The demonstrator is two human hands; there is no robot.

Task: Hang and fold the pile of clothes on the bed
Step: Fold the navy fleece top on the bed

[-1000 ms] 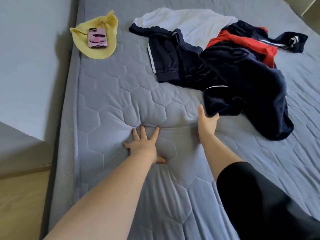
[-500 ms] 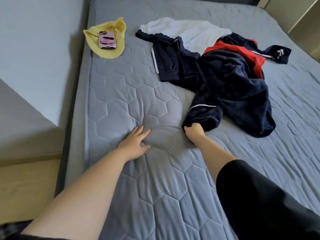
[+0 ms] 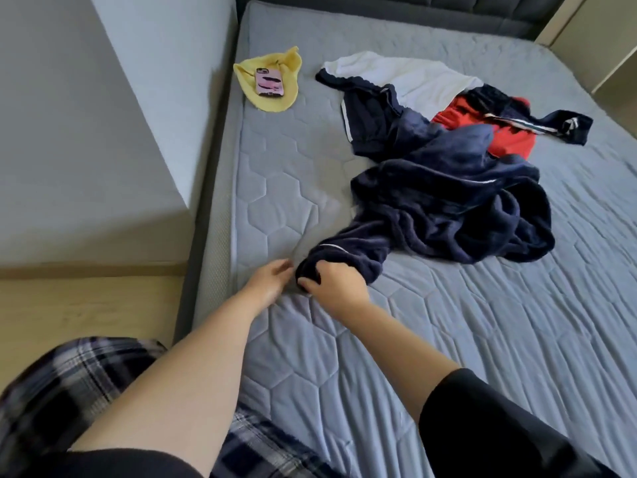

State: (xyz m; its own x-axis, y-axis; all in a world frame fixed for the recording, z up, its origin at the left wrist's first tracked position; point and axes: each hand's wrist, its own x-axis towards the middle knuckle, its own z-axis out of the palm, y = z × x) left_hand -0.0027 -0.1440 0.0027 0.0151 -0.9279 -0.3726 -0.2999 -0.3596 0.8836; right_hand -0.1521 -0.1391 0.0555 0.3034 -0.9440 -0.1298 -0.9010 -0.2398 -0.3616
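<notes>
grey quilted bed (image 3: 396, 357) spreads before us. our right hand (image 3: 336, 288) clenches the cuff of a navy fleece garment (image 3: 448, 208), which trails from the pile of clothes (image 3: 375, 115) mid-bed. our left hand (image 3: 267, 282) is relaxed, fingers loose, just beside that cuff.

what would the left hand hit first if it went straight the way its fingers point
Probably the bunched end of the navy fleece, gripped by the right hand just past the left hand; depth is unclear.
</notes>
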